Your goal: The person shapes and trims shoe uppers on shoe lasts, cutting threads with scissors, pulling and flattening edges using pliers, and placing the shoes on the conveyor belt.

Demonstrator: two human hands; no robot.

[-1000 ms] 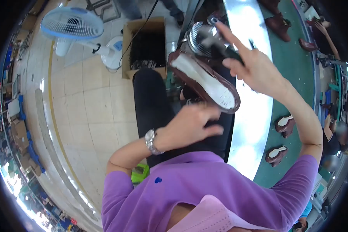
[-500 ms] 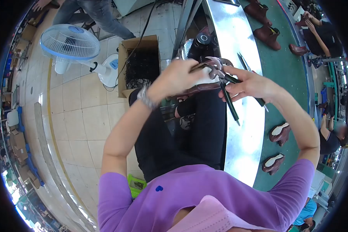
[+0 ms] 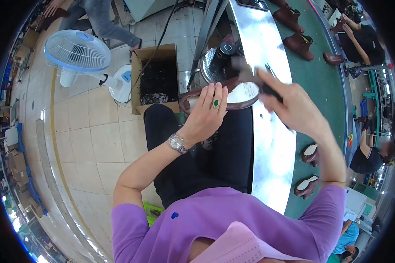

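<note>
Head view gave me the shoe point(image 3: 240, 93) sole up on the lap side of the metal bench point(image 3: 274, 166), its broad end reaching the bench's edge. I judged the work on it to be under way, not finished: a blurred tool point(image 3: 251, 78) was at the broad end, and the underside was bare white, with no outer sole visible. How much of the rim was done, I could not tell. The left hand point(image 3: 206, 109) lay across the shoe's middle, fingers straight and close together; the right hand point(image 3: 296, 105) was curled round the tool's dark handle — a narrow grip, smeared by motion. Two more shoes point(image 3: 309, 186) showed similar pale undersides on the green belt point(image 3: 329, 105) beyond the bench, so I reckoned they stood at a like stage.

The shoe's upper looked like glossy dark-red leather, bordering a smooth, flat inset. The bench was polished metal, throwing back white glare; the belt looked matt. On the bench's lap side stood a cardboard box point(image 3: 137, 98) with something black and tangled inside — and, closer to the bench, a round, shiny metal dish point(image 3: 210, 59).
</note>
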